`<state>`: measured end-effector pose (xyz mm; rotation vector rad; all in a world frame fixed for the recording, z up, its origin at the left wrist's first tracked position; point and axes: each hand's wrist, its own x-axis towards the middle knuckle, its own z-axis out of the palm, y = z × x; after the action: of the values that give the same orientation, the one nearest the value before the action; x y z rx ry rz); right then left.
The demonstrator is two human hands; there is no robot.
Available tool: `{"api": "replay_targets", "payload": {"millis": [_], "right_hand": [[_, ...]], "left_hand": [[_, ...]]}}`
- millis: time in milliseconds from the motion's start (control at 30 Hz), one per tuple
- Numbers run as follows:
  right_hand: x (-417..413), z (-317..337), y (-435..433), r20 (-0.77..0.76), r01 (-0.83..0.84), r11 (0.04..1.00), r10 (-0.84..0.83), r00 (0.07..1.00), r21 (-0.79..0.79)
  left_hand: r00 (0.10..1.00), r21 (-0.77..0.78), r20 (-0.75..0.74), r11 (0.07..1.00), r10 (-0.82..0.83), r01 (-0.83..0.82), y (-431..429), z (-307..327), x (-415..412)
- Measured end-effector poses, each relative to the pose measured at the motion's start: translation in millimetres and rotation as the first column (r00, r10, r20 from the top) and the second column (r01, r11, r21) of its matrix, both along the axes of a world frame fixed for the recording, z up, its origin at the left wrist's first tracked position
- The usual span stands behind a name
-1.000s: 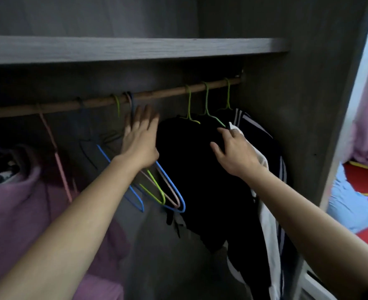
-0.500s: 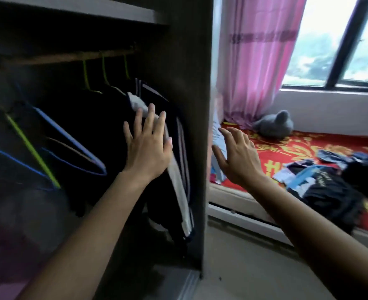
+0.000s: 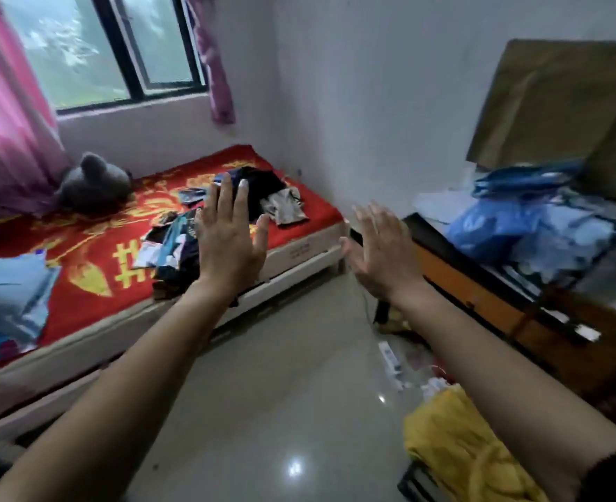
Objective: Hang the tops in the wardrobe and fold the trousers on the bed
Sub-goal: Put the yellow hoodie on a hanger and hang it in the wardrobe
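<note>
Black, teal and white crumpled clothes (image 3: 176, 248) are lying in two heaps on the red, gold-patterned bed (image 3: 93, 255), the nearer heap sitting at the mattress edge. Left hand (image 3: 228, 244) and right hand (image 3: 382, 251), two in all, are hovering spread-fingered, grasping nothing. Risk: a garment tugged from the tangle may be dragging others to the floor.

Bare floor (image 3: 263, 375) lies open up to the bed (image 3: 82, 262); a yellow bundle (image 3: 455, 443) and, seemingly, small litter (image 3: 389, 360) crowd the desk (image 3: 480, 288) side.
</note>
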<state>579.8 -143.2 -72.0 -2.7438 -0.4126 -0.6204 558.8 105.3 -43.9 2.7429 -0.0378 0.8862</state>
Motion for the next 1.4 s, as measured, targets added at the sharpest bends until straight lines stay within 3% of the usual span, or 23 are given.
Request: {"api": "replay_targets", "payload": {"millis": [167,367,567,767,867,1000,1133,1167,1233,1400], "right_hand": [[-20,-25,-176,-0.053,0.261,0.965,-0.262,0.964,-0.026],[-69,-69,-317,-0.146,0.498,0.867,-0.494,0.857,-0.011],[-142,-170,-391,-0.401,0.728,0.685,-0.663,0.632,0.015],[-213,-285,-412,-0.642,0.842,0.535,-0.670,0.373,-0.069],[-236,-357,-410,-0.723,0.866,0.483,-0.644,0.249,-0.131],[-257,-462,-412,-0.791,0.830,0.508,-0.595,0.143,-0.232],[-261,-539,-412,-0.797,0.822,0.510,-0.592,0.122,-0.253],[-260,-556,-413,-0.783,0.824,0.505,-0.609,0.130,-0.256],[-257,-581,-417,-0.754,0.836,0.487,-0.641,0.146,-0.252],[-249,-617,-427,-0.708,0.859,0.445,-0.690,0.149,-0.253]], "left_hand": [[0.965,0.014,-0.098,0.969,-0.243,0.246,-182,-26,40],[0.846,0.069,-0.270,0.867,-0.459,0.493,-342,-65,51],[0.659,0.082,-0.479,0.718,-0.580,0.691,-441,-153,37],[0.413,0.018,-0.683,0.551,-0.602,0.834,-491,-277,5],[0.306,-0.047,-0.761,0.519,-0.572,0.854,-505,-357,-9],[0.169,-0.141,-0.884,0.592,-0.436,0.793,-514,-482,-37],[-0.189,-0.149,-0.981,0.791,-0.043,0.593,-508,-576,-73],[-0.232,-0.137,-0.973,0.824,-0.007,0.549,-507,-594,-81],[-0.242,-0.122,-0.970,0.846,0.009,0.519,-506,-620,-94],[-0.150,-0.106,-0.988,0.901,-0.047,0.420,-505,-652,-110]]}}
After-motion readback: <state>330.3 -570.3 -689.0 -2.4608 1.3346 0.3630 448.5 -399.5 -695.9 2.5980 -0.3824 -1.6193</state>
